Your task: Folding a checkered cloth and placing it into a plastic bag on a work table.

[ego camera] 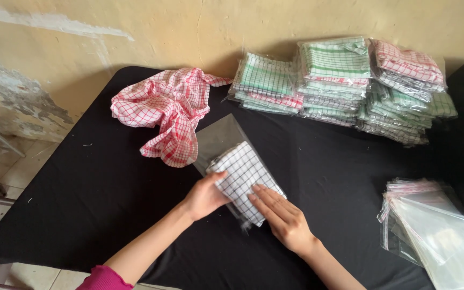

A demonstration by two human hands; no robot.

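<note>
A folded white cloth with a black check (243, 174) lies partly inside a clear plastic bag (217, 137) on the black table (92, 193). My left hand (205, 196) grips the cloth's near left edge, thumb on top. My right hand (280, 217) lies flat with its fingers pressing the cloth's near end. The far part of the bag is flat with nothing in it.
A crumpled red-and-white checked cloth (165, 110) lies just left of the bag. Stacks of bagged folded cloths (345, 83) in green, red and black checks stand at the back against the wall. A pile of clear plastic bags (436, 228) lies at the right.
</note>
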